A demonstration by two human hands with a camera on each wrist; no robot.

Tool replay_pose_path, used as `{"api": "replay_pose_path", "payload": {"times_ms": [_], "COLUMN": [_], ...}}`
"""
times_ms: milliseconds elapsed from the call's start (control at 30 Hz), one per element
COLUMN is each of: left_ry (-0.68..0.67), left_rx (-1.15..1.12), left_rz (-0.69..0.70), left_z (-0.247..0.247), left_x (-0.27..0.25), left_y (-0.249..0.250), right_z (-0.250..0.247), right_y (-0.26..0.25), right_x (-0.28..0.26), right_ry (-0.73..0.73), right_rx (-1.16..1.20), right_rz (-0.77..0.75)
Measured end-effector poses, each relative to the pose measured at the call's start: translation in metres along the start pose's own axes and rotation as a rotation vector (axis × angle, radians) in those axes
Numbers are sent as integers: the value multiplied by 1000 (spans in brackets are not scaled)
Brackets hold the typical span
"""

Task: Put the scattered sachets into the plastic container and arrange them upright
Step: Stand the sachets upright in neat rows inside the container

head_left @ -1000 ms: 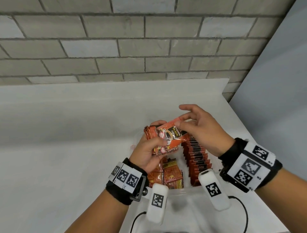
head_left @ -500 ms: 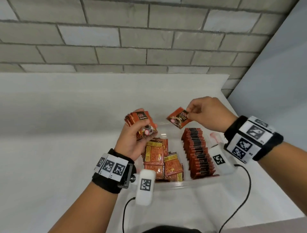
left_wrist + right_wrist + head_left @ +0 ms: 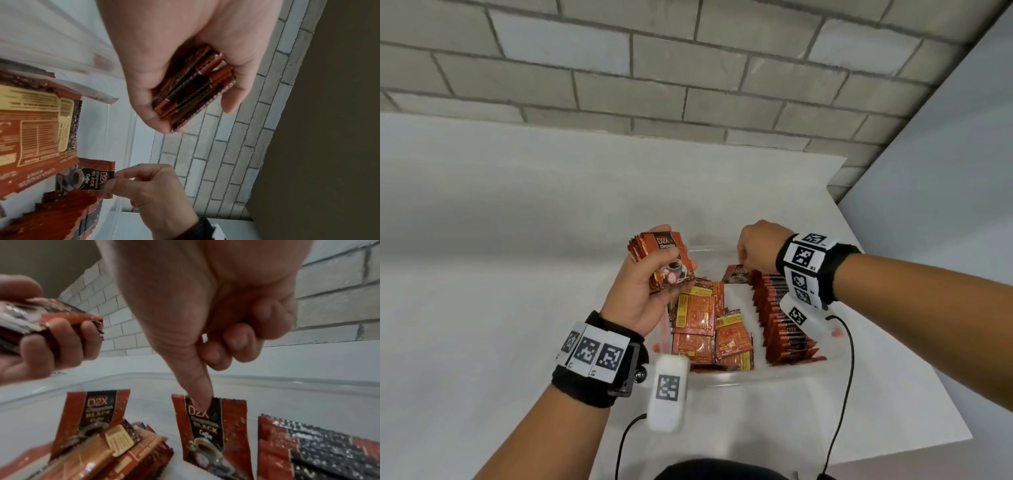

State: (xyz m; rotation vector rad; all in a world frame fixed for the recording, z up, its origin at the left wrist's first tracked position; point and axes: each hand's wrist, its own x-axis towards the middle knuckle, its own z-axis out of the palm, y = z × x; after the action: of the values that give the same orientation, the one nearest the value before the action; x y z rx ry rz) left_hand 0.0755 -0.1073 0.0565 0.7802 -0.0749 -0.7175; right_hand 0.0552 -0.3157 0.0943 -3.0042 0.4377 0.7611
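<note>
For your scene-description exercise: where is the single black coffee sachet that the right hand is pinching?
In the head view the single sachet stands inside the plastic container, pinched by the right hand at the far end of the upright row.

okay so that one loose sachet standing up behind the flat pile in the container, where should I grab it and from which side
Pinch the standing sachet by its crimped top edge, coming straight down from above. Its lower part is buried behind the flat pile, and only its top stands free, as on the sachet the right hand pinches.
</note>
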Motion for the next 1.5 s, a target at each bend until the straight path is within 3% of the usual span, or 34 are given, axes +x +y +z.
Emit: {"api": "replay_pose_path", "payload": {"times_ms": [500,1500], "left_ry": [34,54], "left_rx": [43,85], "left_rz": [-28,-56], "left_z": [-4,-2], "left_x": [0,2], "left_y": [-1,-3], "right_z": [14,17], "right_y": [0,-4], "right_x": [13,11], "right_ry": [-4,35], "right_rx": [-105,-197], "right_rz": [42,-27]}}
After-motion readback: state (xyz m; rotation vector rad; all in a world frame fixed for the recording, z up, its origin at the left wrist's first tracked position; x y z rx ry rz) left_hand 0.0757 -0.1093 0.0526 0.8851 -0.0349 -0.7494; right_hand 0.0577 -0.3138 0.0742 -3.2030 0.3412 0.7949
